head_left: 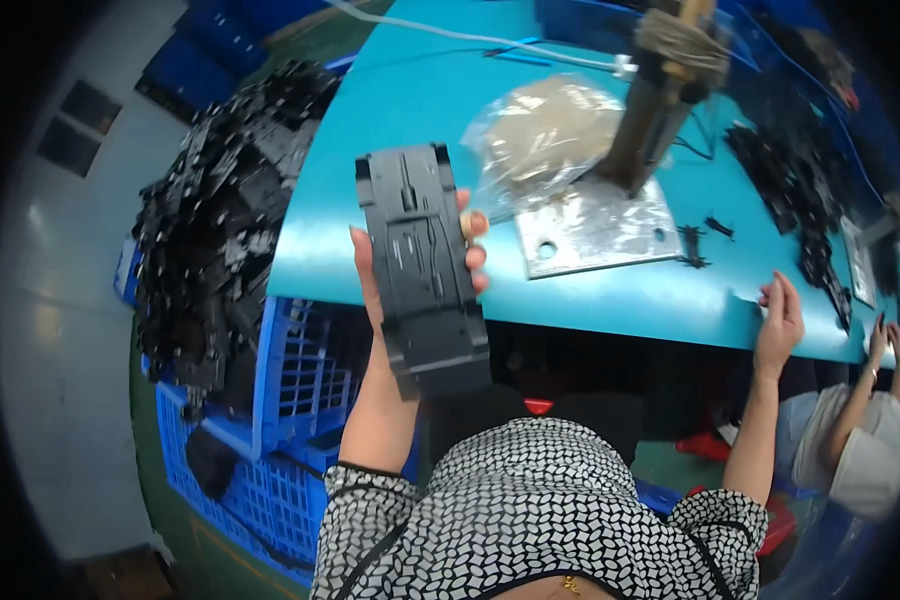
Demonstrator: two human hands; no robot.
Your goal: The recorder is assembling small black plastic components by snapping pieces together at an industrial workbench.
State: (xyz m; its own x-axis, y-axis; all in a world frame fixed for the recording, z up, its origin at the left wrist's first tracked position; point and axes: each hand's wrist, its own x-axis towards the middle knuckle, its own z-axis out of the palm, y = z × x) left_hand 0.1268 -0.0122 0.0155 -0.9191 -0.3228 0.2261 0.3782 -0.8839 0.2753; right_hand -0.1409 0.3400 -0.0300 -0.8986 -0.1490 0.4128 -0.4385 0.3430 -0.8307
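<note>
Above the near edge of the teal desk (335, 235), a long black plastic part (408, 270) is held up, clear of the surface, by the left grip (476, 256). It is pinched across its width, thumb along one long edge and fingers curled round the other, presumably so that the broad face is left uncovered and turned up to view. By the right grip (782, 322), fingers brought close together, a place is taken near the desk's edge, apart from the part; whether anything small is pinched there cannot be told.

On the desk, a flat metal plate (595, 245) with holes in its corners is set beneath an upright post (640, 135), probably as a steady base for it. A clear plastic bag (540, 135) is laid against them, and small black pieces (692, 246) are left just beside the plate, perhaps for easy reach. To the left, similar black parts (225, 220) are heaped above blue crates (295, 350).

The held part is roughly rectangular, tilted slightly, dull-surfaced, marked by raised ribs and a narrow slot, with notched upper corners and a stepped lower end.
</note>
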